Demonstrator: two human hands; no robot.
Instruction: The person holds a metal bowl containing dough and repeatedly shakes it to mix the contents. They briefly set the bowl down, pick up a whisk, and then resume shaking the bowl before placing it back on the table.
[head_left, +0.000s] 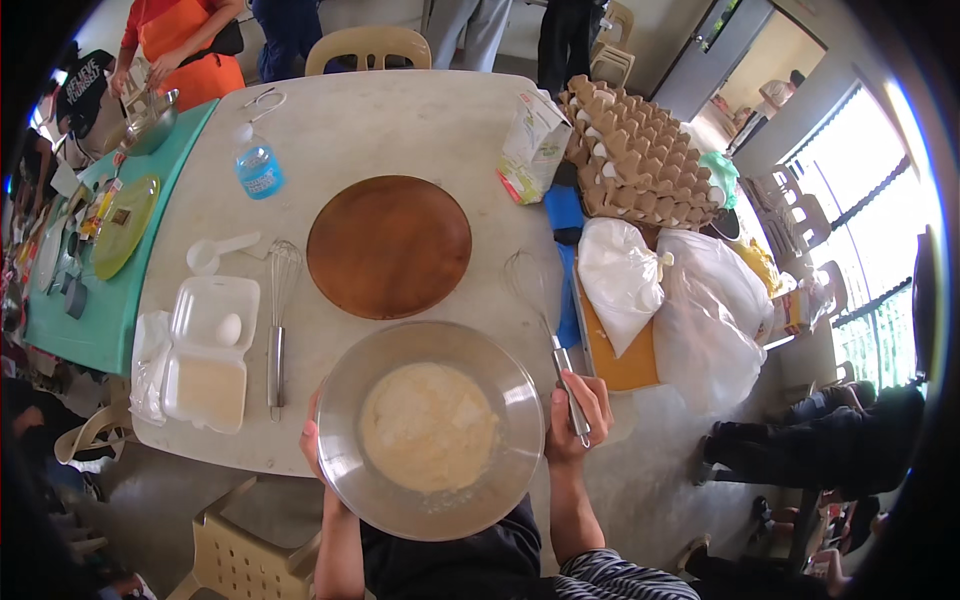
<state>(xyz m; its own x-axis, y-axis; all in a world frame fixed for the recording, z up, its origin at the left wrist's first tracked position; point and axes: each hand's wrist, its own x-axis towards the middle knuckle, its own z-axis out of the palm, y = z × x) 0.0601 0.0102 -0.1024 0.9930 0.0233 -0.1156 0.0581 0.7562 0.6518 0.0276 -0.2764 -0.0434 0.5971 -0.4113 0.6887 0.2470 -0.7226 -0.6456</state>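
Note:
Both hands are at a metal mixing bowl (339, 397) at the near edge of the table, with a pale flour-like mixture (431, 427) inside. My left hand (312, 435) grips the bowl's left side, its fingers partly hidden by the rim. My right hand (579, 412) holds the metal handle of a wire whisk (562, 358) beside the bowl's right side, its wires pointing away over the table. A second whisk (277, 352) lies left of the bowl. Beyond the bowl lies a round brown board (390, 247). An open foam box (180, 307) at the left holds a white egg (229, 329).
A bottle of blue liquid (257, 171) and white measuring scoops (204, 256) are on the left. Egg trays (637, 150), a carton (532, 146), a bag of white powder (619, 270) and a larger plastic bag (709, 322) crowd the right. A person in an orange apron (199, 71) stands beyond.

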